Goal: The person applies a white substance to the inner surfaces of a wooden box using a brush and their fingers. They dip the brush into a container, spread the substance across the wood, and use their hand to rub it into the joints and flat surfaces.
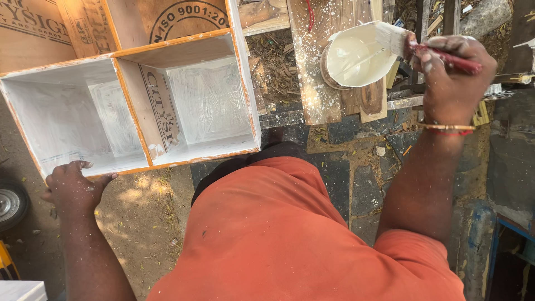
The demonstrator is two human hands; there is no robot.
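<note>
My right hand (pixel 451 78) grips a red-handled paintbrush (pixel 440 56) whose white bristles rest at the rim of a round tin of white paint (pixel 356 58). My left hand (pixel 72 187) rests on the near bottom edge of a plywood box (pixel 134 106) with orange edges. The box has two open compartments, their inner walls brushed thinly with white paint. Printed plywood still shows on the middle divider.
The paint tin sits on paint-spattered wooden planks (pixel 317 83) over stone paving. Wood shavings and scraps (pixel 276 64) lie behind the box. A small wheel (pixel 10 203) is at the left edge, a blue frame (pixel 501 234) at the lower right.
</note>
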